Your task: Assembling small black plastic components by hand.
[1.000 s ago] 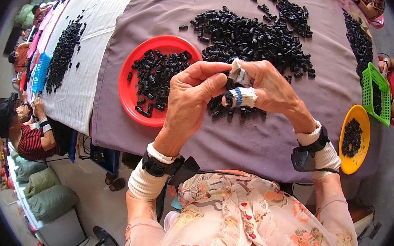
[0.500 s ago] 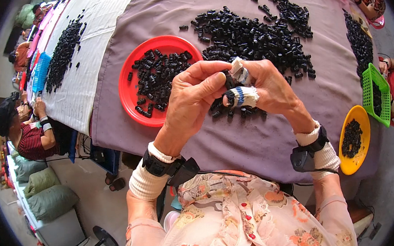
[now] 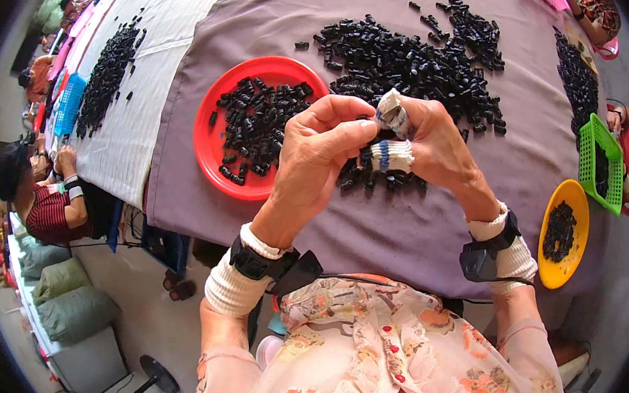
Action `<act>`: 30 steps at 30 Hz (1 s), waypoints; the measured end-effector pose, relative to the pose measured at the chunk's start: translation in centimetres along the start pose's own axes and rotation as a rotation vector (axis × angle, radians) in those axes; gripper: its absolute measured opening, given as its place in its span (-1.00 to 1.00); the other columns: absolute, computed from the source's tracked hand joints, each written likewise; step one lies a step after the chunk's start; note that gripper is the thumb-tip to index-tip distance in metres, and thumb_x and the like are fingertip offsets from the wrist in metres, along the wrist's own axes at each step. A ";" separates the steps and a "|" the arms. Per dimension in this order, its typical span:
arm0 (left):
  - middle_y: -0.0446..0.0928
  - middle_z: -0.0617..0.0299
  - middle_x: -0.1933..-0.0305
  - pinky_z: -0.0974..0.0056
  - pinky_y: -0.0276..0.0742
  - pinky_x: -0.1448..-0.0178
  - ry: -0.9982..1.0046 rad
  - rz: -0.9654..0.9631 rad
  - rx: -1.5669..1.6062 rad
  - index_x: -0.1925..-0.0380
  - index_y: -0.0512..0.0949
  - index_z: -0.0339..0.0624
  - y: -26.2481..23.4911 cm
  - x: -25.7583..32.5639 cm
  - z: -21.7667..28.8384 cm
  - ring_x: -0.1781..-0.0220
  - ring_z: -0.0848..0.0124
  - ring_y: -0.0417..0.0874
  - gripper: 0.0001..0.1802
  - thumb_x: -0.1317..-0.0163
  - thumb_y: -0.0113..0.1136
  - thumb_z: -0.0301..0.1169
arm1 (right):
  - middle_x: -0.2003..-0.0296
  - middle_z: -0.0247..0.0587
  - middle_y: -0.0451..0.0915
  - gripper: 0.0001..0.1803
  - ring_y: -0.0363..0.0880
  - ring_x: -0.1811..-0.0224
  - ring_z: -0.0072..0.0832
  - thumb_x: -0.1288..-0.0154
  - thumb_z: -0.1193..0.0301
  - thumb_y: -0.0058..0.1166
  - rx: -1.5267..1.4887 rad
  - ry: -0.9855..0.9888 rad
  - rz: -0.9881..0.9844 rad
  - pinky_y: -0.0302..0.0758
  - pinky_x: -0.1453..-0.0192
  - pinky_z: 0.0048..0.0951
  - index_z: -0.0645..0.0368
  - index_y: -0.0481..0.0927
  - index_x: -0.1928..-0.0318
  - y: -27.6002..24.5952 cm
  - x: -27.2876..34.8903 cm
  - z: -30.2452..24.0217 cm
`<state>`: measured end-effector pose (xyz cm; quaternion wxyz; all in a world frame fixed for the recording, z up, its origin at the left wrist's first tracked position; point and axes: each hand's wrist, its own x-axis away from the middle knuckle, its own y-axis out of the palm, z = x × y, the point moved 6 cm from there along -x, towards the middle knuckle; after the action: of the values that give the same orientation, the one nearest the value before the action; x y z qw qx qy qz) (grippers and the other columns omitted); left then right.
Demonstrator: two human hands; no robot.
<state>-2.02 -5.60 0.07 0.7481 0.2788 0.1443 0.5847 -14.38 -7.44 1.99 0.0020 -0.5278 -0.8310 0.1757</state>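
Pieces (image 3: pixel 259 119), small and black, lie on the red plate (image 3: pixel 208 150), presumably done; the left hand (image 3: pixel 307 160) obscures its fingertips, so its grip I cannot tell; a larger heap (image 3: pixel 407 61) on the counter (image 3: pixel 377 228) seems left; the right hand (image 3: pixel 438 142), partly wrapped, is equally unclear; the yellow plate (image 3: pixel 557 274) holds dark bits (image 3: pixel 559 231).

"What is the left hand (image 3: pixel 315 159) concealing?"
"It and the right hand (image 3: pixel 441 144) are masking part of the black cylinder heap (image 3: pixel 400 58) and whatever is between their fingertips."
"Below?"
"The picture's edge is cropping the floral blouse (image 3: pixel 368 341); bits (image 3: pixel 559 231) on the yellow plate (image 3: pixel 558 274) are looking too tiny to identify."
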 end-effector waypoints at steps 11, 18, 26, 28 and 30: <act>0.56 0.18 0.24 0.41 0.53 0.12 0.013 -0.083 0.150 0.13 0.48 -0.33 -0.4 0.4 -0.2 0.25 0.51 0.58 -0.77 -0.21 0.07 -0.49 | 0.67 -0.31 0.38 -0.64 0.30 0.62 -0.60 0.14 0.27 0.30 0.015 0.039 -0.068 0.30 0.52 -0.51 0.25 0.46 0.46 0.2 -0.3 -0.1; 0.55 0.11 0.18 0.28 0.54 0.03 0.027 -0.113 0.142 0.10 0.47 -0.35 -0.6 0.3 -0.2 0.17 0.42 0.59 -0.75 -0.23 0.02 -0.49 | 0.68 -0.20 0.39 -0.57 0.30 0.64 -0.50 0.11 0.16 0.27 0.111 -0.018 -0.135 0.32 0.51 -0.45 0.27 0.44 0.47 0.6 -0.8 -0.5; 0.56 0.14 0.20 0.35 0.56 0.08 0.018 -0.108 0.136 0.14 0.49 -0.33 -0.6 0.2 -0.2 0.20 0.46 0.59 -0.77 -0.20 0.08 -0.49 | 0.68 -0.21 0.39 -0.57 0.31 0.64 -0.52 0.09 0.15 0.26 0.102 -0.017 -0.160 0.32 0.52 -0.45 0.27 0.44 0.47 0.8 -0.7 -0.5; 0.56 0.14 0.20 0.35 0.56 0.08 0.018 -0.103 0.135 0.14 0.49 -0.33 -0.6 0.2 -0.3 0.20 0.46 0.59 -0.77 -0.20 0.08 -0.50 | 0.69 -0.23 0.40 -0.59 0.30 0.64 -0.54 0.08 0.17 0.26 0.085 0.006 -0.167 0.32 0.53 -0.46 0.26 0.44 0.47 0.8 -0.6 -0.4; 0.56 0.14 0.19 0.36 0.56 0.08 0.020 -0.103 0.137 0.15 0.50 -0.32 -0.7 0.2 -0.3 0.19 0.46 0.59 -0.78 -0.20 0.08 -0.50 | 0.69 -0.23 0.40 -0.60 0.30 0.64 -0.55 0.08 0.18 0.26 0.088 -0.001 -0.168 0.32 0.53 -0.46 0.26 0.43 0.47 0.8 -0.6 -0.3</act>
<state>-1.56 -5.42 -0.56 0.7550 0.3154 0.2057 0.5369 -13.30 -7.57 2.18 0.0395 -0.4556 -0.8638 0.2113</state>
